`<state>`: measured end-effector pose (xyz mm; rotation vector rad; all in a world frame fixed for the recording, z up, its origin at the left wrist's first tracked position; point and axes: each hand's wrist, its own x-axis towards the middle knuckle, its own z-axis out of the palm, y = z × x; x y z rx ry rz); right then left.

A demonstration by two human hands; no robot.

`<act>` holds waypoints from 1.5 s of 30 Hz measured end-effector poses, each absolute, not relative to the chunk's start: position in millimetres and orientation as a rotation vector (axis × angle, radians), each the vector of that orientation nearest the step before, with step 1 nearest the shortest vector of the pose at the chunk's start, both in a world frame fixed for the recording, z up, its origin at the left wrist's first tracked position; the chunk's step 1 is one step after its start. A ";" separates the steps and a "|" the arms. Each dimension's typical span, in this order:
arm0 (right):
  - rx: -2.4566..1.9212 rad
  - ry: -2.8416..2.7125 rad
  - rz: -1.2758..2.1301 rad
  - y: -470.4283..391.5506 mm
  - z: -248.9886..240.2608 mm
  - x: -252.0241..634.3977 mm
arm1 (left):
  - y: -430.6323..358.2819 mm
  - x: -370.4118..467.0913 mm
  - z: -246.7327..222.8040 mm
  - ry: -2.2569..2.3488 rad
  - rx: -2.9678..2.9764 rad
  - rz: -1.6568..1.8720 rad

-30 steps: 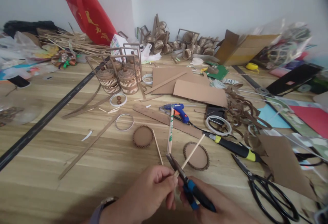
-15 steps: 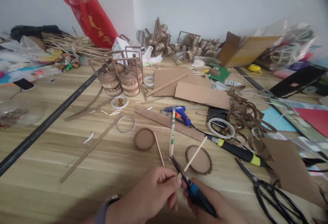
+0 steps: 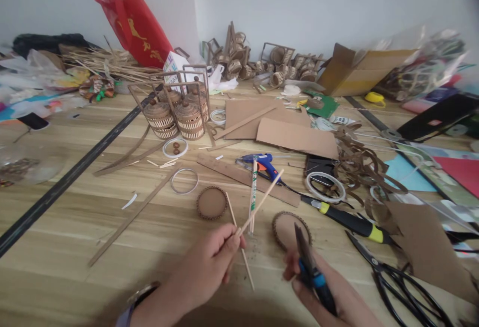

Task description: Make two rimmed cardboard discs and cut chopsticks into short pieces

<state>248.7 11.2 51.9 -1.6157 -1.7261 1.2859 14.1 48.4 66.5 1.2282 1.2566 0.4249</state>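
Observation:
My left hand (image 3: pixel 219 254) pinches a thin wooden stick (image 3: pixel 264 202), which points up and to the right. My right hand (image 3: pixel 325 282) is closed around pliers with black and blue handles (image 3: pixel 318 282); their dark jaws point up, apart from the stick. Another thin stick (image 3: pixel 245 262) lies on the table, passing under my left fingers. Beyond my hands is a slim wrapped bundle of sticks with green print (image 3: pixel 253 192). Two round cardboard discs with ridged brown rims lie nearby, the left disc (image 3: pixel 211 202) and the right disc (image 3: pixel 286 224), partly hidden by the pliers and my right hand.
A blue glue gun (image 3: pixel 262 160), a utility knife (image 3: pixel 348 222) and large black scissors (image 3: pixel 385 277) lie ahead and right. Small lidded baskets (image 3: pixel 189 120) stand back left. Cardboard sheets (image 3: pixel 295 137), tape rolls (image 3: pixel 325 187) and tangled brown strips (image 3: pixel 359 167) are spread around.
The pliers have come off the stick and moved right with my right hand. My left hand has moved left and up with its stick. The other stick's lower end now shows below my fingers.

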 end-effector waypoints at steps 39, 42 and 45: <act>-1.369 -2.221 1.208 52.5 77.4 223.0 | 54.3 40.1 36.8 0.890 1.092 0.403; -1.379 -2.221 1.209 53.9 76.2 222.3 | 53.8 41.2 33.4 0.864 1.107 0.386; -1.429 -2.209 1.219 53.4 75.0 220.9 | 53.3 42.5 29.4 0.827 1.100 0.372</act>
